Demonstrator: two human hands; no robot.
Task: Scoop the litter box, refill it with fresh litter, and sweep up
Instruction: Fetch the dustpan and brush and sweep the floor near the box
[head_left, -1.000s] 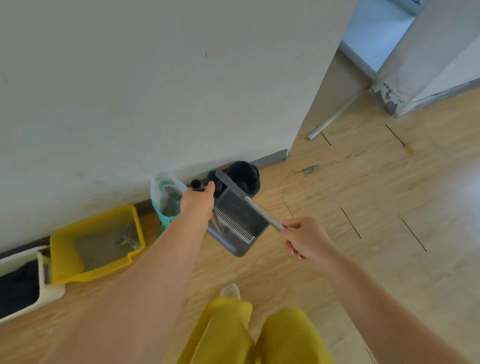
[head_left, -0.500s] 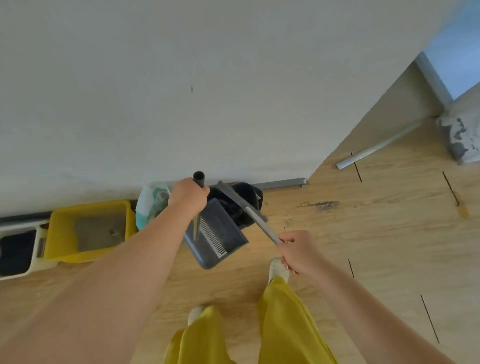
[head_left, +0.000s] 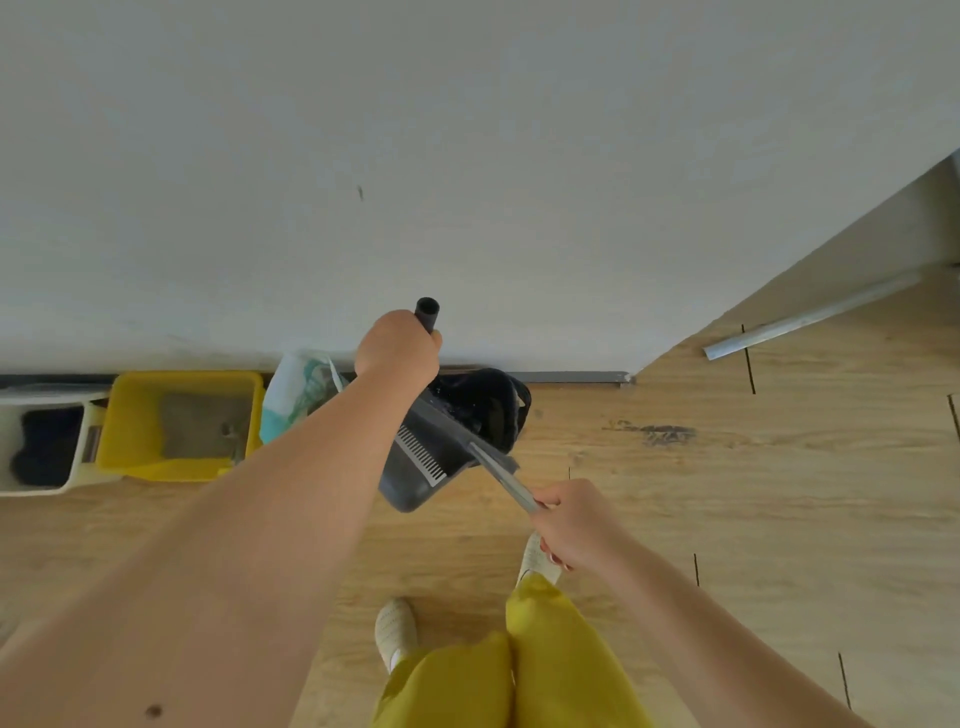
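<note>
My left hand (head_left: 397, 353) grips the black upright handle (head_left: 427, 312) of a dark grey dustpan (head_left: 421, 462), which hangs tilted above the wooden floor. My right hand (head_left: 576, 522) holds a grey broom handle (head_left: 501, 470) that runs up and left across the pan's mouth. Behind the pan stands a bin lined with a black bag (head_left: 485, 405). The yellow litter box (head_left: 132, 426) with grey litter and a scoop (head_left: 231, 434) in it sits against the wall at left. A white and teal litter bag (head_left: 291, 395) stands beside it.
A white container (head_left: 31, 488) with something dark inside is at the far left. The white wall (head_left: 467, 156) with a dark baseboard runs across. A metal strip (head_left: 805, 322) lies on the floor at right. My feet and yellow trousers (head_left: 519, 675) are below.
The view has swung left and closer to the wall. My left hand lifted the dustpan handle higher, and the pan now hangs nearer the black-bagged bin. My right hand kept the broom handle.
</note>
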